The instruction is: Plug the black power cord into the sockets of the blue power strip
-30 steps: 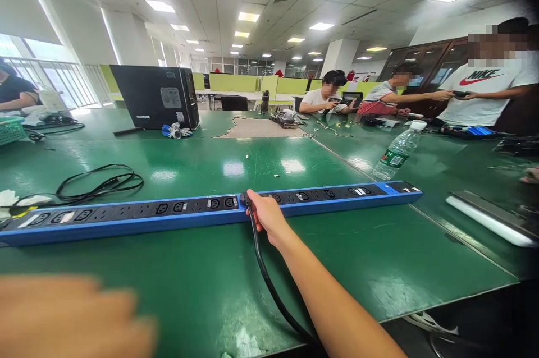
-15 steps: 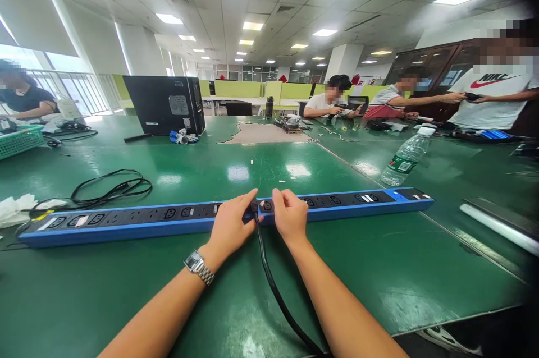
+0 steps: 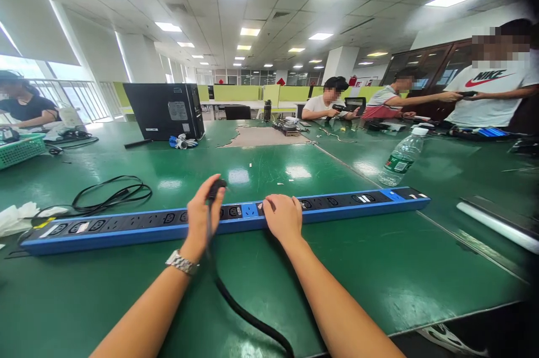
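Left hand lifts a black plug above the long blue power strip while the right hand presses the strip down.

At the centre of the frame the left hand (image 3: 203,213) has its fingers closed around the black plug (image 3: 216,186), held just above the power strip (image 3: 126,224); the plug's prongs are hidden behind the fingers. Its black cable (image 3: 248,319) drops past the wrist and is cut off at the bottom edge. The right hand (image 3: 283,216) lies flat on the strip, fingers together and curled over it, covering a few sockets. The strip spans the green table (image 3: 379,274) from lower left to middle right. At upper right a water bottle (image 3: 401,157) stands; the people behind it are too blurred to make out.
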The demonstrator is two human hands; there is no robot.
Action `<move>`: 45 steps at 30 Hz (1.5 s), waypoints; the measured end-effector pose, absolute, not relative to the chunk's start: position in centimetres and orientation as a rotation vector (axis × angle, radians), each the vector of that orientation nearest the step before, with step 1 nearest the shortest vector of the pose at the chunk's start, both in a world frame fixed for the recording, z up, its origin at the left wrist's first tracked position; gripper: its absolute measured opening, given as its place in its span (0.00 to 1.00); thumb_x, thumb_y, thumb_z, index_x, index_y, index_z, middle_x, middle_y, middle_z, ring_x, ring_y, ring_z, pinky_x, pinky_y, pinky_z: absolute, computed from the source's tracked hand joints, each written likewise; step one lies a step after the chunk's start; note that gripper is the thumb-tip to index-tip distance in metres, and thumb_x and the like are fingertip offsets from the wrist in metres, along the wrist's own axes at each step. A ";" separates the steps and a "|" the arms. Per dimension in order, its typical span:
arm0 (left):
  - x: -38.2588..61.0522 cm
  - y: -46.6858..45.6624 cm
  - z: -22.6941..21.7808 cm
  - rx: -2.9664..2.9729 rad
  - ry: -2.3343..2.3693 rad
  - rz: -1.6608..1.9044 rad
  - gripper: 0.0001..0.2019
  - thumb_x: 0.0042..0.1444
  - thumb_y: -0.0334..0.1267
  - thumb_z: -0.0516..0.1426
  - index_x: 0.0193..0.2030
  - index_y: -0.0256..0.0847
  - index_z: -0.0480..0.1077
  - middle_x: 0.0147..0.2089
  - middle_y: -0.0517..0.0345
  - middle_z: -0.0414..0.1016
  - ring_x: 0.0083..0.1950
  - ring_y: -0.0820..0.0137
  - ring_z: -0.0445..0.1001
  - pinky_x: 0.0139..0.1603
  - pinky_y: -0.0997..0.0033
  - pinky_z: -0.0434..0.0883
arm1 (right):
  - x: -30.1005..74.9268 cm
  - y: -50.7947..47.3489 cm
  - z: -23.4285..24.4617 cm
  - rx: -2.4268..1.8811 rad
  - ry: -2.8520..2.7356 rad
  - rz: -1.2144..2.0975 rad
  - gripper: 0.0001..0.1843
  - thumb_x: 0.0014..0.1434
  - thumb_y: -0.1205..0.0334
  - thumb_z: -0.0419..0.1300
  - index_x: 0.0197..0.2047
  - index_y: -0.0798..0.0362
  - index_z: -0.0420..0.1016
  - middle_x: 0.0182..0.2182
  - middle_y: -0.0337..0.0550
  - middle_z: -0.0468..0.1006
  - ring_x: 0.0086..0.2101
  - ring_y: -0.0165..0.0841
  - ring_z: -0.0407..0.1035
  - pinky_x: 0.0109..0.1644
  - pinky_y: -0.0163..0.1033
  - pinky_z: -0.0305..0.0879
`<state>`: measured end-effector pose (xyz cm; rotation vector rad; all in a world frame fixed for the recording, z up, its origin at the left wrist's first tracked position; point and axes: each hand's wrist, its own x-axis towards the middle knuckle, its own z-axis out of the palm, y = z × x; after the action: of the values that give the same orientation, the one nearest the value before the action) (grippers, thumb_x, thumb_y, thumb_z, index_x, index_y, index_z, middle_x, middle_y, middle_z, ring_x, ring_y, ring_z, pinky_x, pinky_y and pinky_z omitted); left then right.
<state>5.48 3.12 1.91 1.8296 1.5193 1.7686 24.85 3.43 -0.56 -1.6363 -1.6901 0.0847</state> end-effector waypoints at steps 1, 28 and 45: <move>4.0 3.1 2.0 1.783 1.611 1.795 0.20 0.59 0.47 0.55 0.55 0.42 0.71 0.49 0.52 0.78 0.50 0.62 0.77 0.54 0.62 0.72 | 24.8 3.4 -0.6 -1.637 -1.691 0.089 0.13 0.63 0.60 0.52 0.38 0.50 0.79 0.42 0.42 0.81 0.48 0.38 0.69 0.64 0.49 0.42; -1.9 1.8 -0.3 2.384 1.617 1.194 0.20 0.61 0.46 0.51 0.56 0.41 0.70 0.46 0.50 0.77 0.49 0.61 0.71 0.53 0.58 0.69 | 24.6 3.0 -1.0 -1.693 -1.712 0.114 0.14 0.63 0.58 0.54 0.46 0.51 0.78 0.50 0.44 0.78 0.56 0.41 0.65 0.65 0.53 0.44; -2.1 1.7 -0.8 2.427 1.782 1.086 0.21 0.58 0.47 0.53 0.56 0.41 0.68 0.46 0.49 0.77 0.47 0.59 0.73 0.50 0.56 0.70 | 24.6 2.9 -1.0 -1.698 -1.711 0.128 0.14 0.63 0.58 0.53 0.47 0.51 0.77 0.52 0.45 0.77 0.58 0.41 0.63 0.65 0.53 0.44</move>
<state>-2.07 1.70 -0.80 2.4268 1.7822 1.0864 24.64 2.90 -1.00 -1.6984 -1.7112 0.1281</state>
